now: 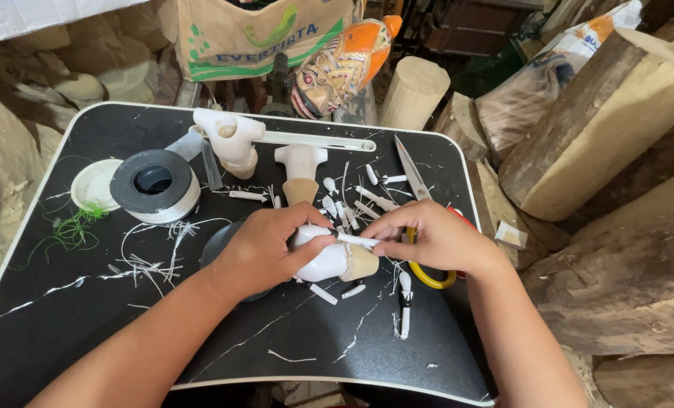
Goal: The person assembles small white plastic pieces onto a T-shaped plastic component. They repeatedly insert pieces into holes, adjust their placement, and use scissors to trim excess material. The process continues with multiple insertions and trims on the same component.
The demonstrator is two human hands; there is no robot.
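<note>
Head camera, looking down on a black tray table (88, 317) streaked with white paint and shavings. At its centre, 2 bare hands meet over a white carved wooden piece (335, 261) lying on the table. The left hand (265, 249) curls around the piece's left side, gripping it. The right hand (435, 238) pinches a thin white stick (352, 239) at the piece's top edge; whether the stick touches the piece is hard to tell. Yellow-handled scissors (416, 189) lie partly under the right hand. Further back sit a roll of tape (154, 185) and a white carved figure (231, 140). Small white pegs (367, 198) are scattered behind the hands.
</note>
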